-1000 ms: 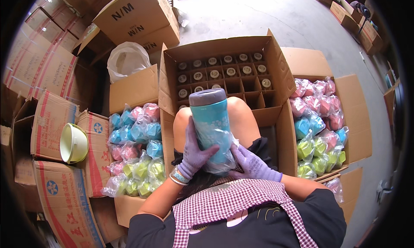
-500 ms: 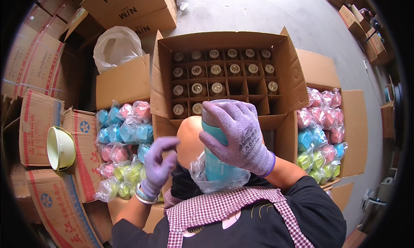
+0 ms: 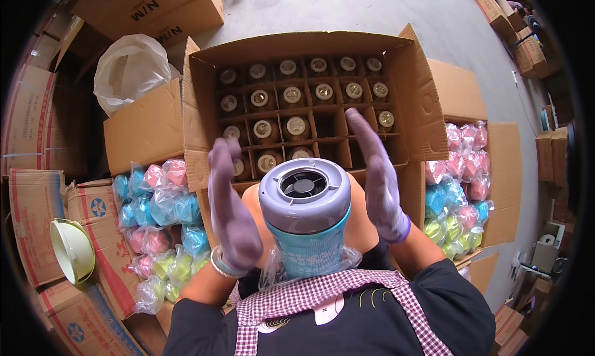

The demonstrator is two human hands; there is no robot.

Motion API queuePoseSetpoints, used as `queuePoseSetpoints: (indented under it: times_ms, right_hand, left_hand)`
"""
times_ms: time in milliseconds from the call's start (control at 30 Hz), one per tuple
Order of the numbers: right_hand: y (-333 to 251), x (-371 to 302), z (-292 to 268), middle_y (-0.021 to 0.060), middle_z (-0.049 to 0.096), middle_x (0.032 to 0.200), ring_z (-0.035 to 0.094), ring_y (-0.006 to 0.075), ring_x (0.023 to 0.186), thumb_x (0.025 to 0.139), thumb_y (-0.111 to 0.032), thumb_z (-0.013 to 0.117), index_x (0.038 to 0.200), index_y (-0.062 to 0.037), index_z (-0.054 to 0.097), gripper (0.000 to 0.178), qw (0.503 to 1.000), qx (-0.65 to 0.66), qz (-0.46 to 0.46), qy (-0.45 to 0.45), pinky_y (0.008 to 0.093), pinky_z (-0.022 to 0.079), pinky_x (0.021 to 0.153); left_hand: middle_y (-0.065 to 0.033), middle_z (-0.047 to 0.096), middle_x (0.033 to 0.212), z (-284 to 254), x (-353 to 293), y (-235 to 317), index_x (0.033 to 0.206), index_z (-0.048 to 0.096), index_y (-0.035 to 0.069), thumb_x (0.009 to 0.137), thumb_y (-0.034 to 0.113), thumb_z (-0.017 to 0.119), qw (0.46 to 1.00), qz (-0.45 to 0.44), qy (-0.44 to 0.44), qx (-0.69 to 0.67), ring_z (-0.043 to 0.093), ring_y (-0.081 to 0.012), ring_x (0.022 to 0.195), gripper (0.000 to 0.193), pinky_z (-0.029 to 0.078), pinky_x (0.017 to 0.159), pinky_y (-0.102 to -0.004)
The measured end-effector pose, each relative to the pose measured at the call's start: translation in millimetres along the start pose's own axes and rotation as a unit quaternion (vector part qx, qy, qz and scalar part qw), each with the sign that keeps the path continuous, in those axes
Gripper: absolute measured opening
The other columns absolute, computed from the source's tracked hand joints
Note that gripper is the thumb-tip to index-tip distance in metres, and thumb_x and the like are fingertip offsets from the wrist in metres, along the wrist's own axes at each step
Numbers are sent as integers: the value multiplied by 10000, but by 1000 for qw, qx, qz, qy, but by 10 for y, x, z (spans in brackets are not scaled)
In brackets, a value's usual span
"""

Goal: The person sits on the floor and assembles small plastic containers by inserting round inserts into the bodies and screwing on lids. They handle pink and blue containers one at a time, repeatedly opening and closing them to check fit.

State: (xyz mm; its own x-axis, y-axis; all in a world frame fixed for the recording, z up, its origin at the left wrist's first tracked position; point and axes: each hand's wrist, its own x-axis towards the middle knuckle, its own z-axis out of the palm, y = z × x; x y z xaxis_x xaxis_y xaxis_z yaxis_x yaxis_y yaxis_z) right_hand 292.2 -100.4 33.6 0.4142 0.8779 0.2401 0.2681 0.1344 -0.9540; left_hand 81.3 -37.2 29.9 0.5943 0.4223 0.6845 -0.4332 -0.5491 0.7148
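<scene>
A teal tumbler-shaped container (image 3: 308,252) stands between my knees, close to the apron. Its wide lilac-grey top (image 3: 304,215) has a dark, vaned round recess in the middle. A crumpled clear plastic bag (image 3: 271,270) lies around its lower part. On its left my gloved left hand (image 3: 232,207) is raised, open and smeared by motion, its fingers stretched out. My gloved right hand (image 3: 379,179) is held up on the other side, open and flat, fingers extended. Neither hand touches the container. Just beyond is a divided carton (image 3: 412,102) with several round-topped vessels (image 3: 297,128) in its cells.
Bagged blue, pink and green pieces lie in cartons to the left (image 3: 164,204) and right (image 3: 455,198). A pale green bucket (image 3: 72,250) rests against boxes at far left. A white plastic bag (image 3: 131,71) sits behind the left carton flap.
My right hand has let go of the container and moved aside to the right. My left hand has risen. The container's lilac-grey top is now uncovered and tilted toward view.
</scene>
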Motion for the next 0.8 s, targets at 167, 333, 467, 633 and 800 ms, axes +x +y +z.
queuePoseSetpoints:
  times_ms: [167,333,467,633,800]
  right_hand:
    - [253,-1,46,270,327,1658,292,379,1564,973,-813,346,1605,32,324,1055,965,-5,50,-256,475,218,1266]
    - [-47,-113,27,288,314,1658,290,412,1560,943,-859,308,1623,56,245,1142,980,18,-172,-99,541,227,1254]
    - [401,-94,-135,317,428,1571,382,452,1500,1045,-718,262,1573,63,338,945,977,-69,-4,-201,543,282,1231]
    - [13,-217,46,282,310,1655,322,437,1532,962,-833,313,1614,74,249,1119,987,43,-114,-109,507,230,1253]
    - [-104,-123,-121,293,423,1591,383,474,1495,1002,-783,283,1590,90,286,1053,994,6,-22,-107,538,237,1247]
  left_hand:
    - [-184,576,1432,-400,297,155,1485,464,36,1032,462,595,995,-35,-96,14,629,-253,1211,635,539,1015,-374]
    - [-204,492,1441,-368,205,-46,1539,384,-58,977,685,570,968,-238,71,41,537,-391,1341,950,413,1172,-507]
    - [-199,515,1419,-244,56,192,1510,411,-49,962,695,579,990,-136,-14,29,543,-391,1317,939,412,1154,-526]
    - [-193,544,1390,-226,273,14,1473,444,-38,943,707,589,962,-255,90,28,551,-392,1287,926,410,1132,-549]
    - [-187,573,1362,-374,-64,176,1437,478,-28,925,719,600,996,-77,-47,24,559,-393,1257,914,409,1109,-572]
